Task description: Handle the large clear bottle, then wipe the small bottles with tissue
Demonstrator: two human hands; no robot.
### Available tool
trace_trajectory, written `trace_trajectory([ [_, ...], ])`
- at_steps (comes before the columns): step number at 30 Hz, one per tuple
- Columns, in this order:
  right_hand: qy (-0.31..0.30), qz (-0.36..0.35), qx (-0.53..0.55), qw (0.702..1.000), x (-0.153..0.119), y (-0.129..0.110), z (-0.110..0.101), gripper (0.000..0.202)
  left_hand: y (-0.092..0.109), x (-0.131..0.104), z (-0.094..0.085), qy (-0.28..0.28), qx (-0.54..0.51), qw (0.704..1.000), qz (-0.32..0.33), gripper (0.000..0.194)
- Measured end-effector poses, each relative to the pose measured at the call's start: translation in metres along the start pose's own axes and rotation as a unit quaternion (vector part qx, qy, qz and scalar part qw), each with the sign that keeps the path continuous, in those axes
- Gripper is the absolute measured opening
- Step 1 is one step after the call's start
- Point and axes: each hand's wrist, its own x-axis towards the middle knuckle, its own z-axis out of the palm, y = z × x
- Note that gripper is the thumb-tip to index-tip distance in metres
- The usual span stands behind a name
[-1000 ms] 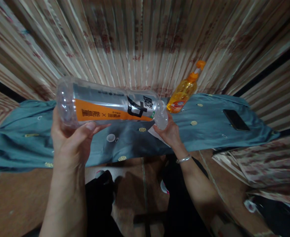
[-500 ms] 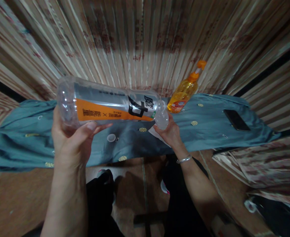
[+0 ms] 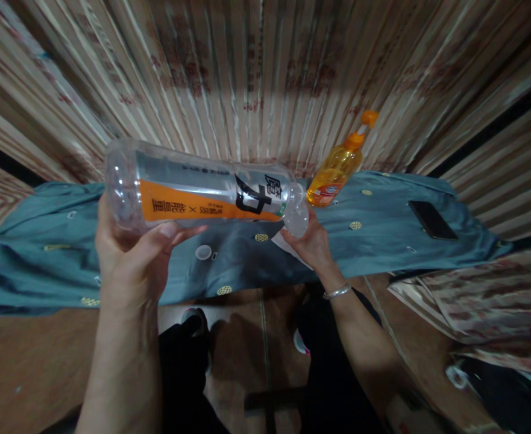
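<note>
Bridging left fingers (image 3: 155,239), right fingers (image 3: 298,240): bottle (image 3: 211,190)

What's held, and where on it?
Clear plastic bottle with silver-orange label: left hand near its base; right hand at its neck end, exact grip unclear.

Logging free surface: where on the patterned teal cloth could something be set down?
Bare cloth shows left of the left hand and between the orange-topped amber pump bottle and black rectangular phone. Crowded: around the right hand, near the pump bottle, labelled clear plastic bottle and flat white sheet.
</note>
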Motion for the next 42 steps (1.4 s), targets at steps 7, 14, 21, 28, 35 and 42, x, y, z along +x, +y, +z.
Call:
trace_trajectory([
  [7, 0.006, -0.006, -0.003, 1.000, -0.0002, 0.0029, 0.0007, 0.078, -0.0002, -0.0005, -0.0039, -0.025, 0.011, 1.000, 0.005, 0.050],
  [14, -0.006, 0.010, 0.001, 1.000, 0.0002, -0.0031, -0.0019, 0.076, -0.0002, 0.0000, 0.0001, -0.008, 0.000, 1.000, 0.007, 0.047],
  [21, -0.006, 0.011, 0.003, 1.000, 0.0000, -0.0048, -0.0022, 0.076, 0.0003, -0.0009, -0.0010, -0.004, -0.001, 1.000, 0.001, 0.048],
  [28, -0.003, 0.003, 0.001, 1.000, -0.0001, -0.0015, -0.0002, 0.076, 0.0010, 0.0002, 0.0021, 0.006, -0.005, 1.000, 0.001, 0.050],
  [35, -0.002, -0.003, 0.002, 1.000, 0.0002, 0.0009, 0.0004, 0.078, -0.0012, 0.0018, -0.0013, 0.000, -0.004, 1.000, 0.005, 0.051],
  [42, 0.003, -0.009, 0.001, 1.000, 0.0002, 0.0010, 0.0003, 0.077, -0.0009, 0.0013, -0.0008, 0.000, -0.006, 1.000, 0.001, 0.051],
])
